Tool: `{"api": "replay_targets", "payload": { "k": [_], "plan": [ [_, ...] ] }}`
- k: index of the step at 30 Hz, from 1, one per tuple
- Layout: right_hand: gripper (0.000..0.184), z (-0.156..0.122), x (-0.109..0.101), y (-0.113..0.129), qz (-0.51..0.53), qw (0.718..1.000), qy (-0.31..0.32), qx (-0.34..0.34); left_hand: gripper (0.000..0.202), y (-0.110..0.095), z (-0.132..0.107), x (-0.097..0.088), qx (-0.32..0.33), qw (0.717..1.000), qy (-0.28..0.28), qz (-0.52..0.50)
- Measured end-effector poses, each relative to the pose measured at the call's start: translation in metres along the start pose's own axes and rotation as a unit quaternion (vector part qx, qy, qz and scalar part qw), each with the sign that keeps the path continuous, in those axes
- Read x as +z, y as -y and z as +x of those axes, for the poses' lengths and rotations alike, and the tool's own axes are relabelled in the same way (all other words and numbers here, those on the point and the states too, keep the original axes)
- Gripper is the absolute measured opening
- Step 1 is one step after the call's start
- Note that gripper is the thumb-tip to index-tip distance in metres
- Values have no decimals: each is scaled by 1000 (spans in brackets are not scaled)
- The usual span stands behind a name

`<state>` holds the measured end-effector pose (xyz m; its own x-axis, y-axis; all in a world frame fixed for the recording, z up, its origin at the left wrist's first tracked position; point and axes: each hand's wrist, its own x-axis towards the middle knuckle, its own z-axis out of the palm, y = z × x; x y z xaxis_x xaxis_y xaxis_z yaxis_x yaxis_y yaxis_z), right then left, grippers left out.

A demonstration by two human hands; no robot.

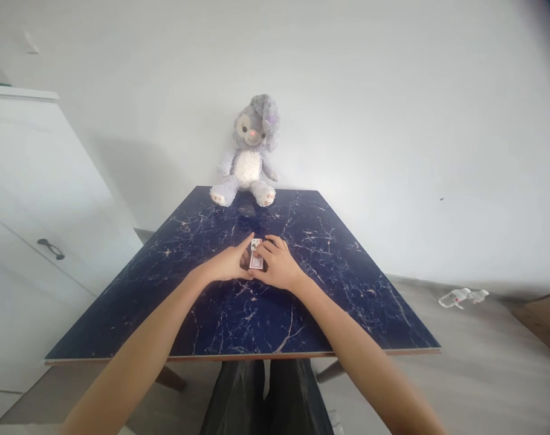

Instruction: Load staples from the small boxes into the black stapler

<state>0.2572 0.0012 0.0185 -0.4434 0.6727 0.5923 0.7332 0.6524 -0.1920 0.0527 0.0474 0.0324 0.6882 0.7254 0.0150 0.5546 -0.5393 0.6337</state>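
Both my hands meet at the middle of a dark blue marbled table. Between them lies a small stack of playing cards, face up, white with red marks. My left hand grips the stack's left side, its forefinger stretched along the top edge. My right hand holds the right side, fingers curled over the cards. The lower part of the stack is hidden by my thumbs.
A grey and white plush rabbit sits at the table's far edge against a white wall. A white cabinet with a dark handle stands to the left. A plastic bottle lies on the floor at right.
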Motion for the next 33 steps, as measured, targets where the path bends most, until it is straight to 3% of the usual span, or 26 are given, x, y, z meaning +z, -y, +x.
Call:
{"api": "replay_targets", "payload": {
  "k": [4, 8, 10, 12, 14, 18, 24, 28, 31, 33],
  "plan": [
    [36, -4, -7, -1, 44, 999, -20, 22, 119, 5, -2, -4, 14, 999, 25, -31],
    [30, -6, -12, -16, 126, 968, -107, 189, 108, 14, -3, -15, -13, 997, 50, -65],
    [34, -7, -10, -25, 169, 944, -99, 267, 93, 19, 0, -15, -43, 996, 10, -82],
    [40, -9, -7, -31, 214, 927, -61, 303, 83, 21, 3, -11, -54, 995, -42, -79],
    [46, -12, -5, -31, 241, 923, -30, 298, 89, 21, 4, -5, -31, 997, -44, -52],
    [63, -12, -6, -25, 237, 936, 9, 260, 117, 15, 2, -2, 33, 999, 12, 1],
    [69, -9, -13, -22, 236, 940, 13, 247, 88, -5, -1, -2, 34, 998, -21, 39],
    [68, -14, -17, -22, 237, 933, 22, 271, 94, -10, 1, 0, 28, 999, -19, 37],
    [59, -25, -25, -30, 176, 944, 30, 277, 108, -15, 18, 8, 7, 999, -16, 32],
    [53, -34, -32, -45, 120, 949, 26, 289, 114, -22, 41, 18, 0, 1000, -8, 28]
  ]
}}
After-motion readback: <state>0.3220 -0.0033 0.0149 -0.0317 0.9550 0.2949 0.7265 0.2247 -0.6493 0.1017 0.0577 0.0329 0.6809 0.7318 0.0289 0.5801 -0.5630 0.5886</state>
